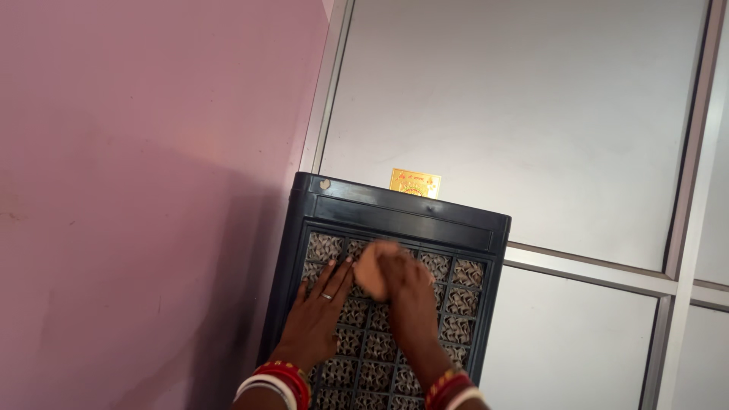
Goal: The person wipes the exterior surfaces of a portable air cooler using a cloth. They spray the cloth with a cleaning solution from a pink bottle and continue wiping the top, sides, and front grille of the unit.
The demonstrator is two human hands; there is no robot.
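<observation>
Head view: a black air cooler [395, 220] is seen standing against a pink wall [137, 190], with its grille [456, 304] of dark bars over brown honeycomb padding facing the camera. The left hand [319, 315] is laid flat on the grille, fingers spread and released, with nothing grasped; a ring is worn on one finger and red and white bangles [277, 383] are seen at the wrist. Just beside it, to its right and slightly higher, the right hand [406, 292] is pressed against the grille with its fingers curled onto a small peach-coloured cloth pad [370, 272]. The pad is blurred, so the exact hold cannot be made out, but it is gripped between the fingers and the grille surface, near the upper middle rows of cells. Red and white bangles [452, 391] are also worn on this wrist. Above the grip, the smooth black top band of the cooler is seen, and behind that a small gold-coloured plaque [415, 183] is fixed to a grey panelled partition [531, 114] with metal framing.
</observation>
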